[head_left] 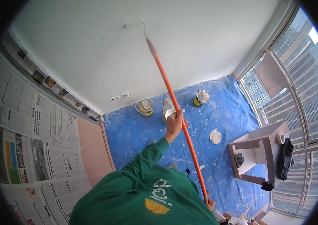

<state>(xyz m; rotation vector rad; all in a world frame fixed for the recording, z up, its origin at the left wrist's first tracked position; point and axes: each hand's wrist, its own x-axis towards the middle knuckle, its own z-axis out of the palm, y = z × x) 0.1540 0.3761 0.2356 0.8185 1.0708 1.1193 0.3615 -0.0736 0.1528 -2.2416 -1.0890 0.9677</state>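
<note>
A long orange extension pole slants from low right up to the wall. At its far end a paint roller with a bent wire frame lies against the pale wall. My left hand, at the end of a green sleeve, is wrapped round the middle of the pole. Lower down, my right hand grips the pole near its bottom end, close to my body. Beneath my left hand stands a white round container, partly hidden by that hand.
Blue plastic sheeting covers the floor. Two paint cans stand near the wall, and a flat whitish disc lies to the right. A small wooden cabinet is by the windows. Newspaper covers the left side.
</note>
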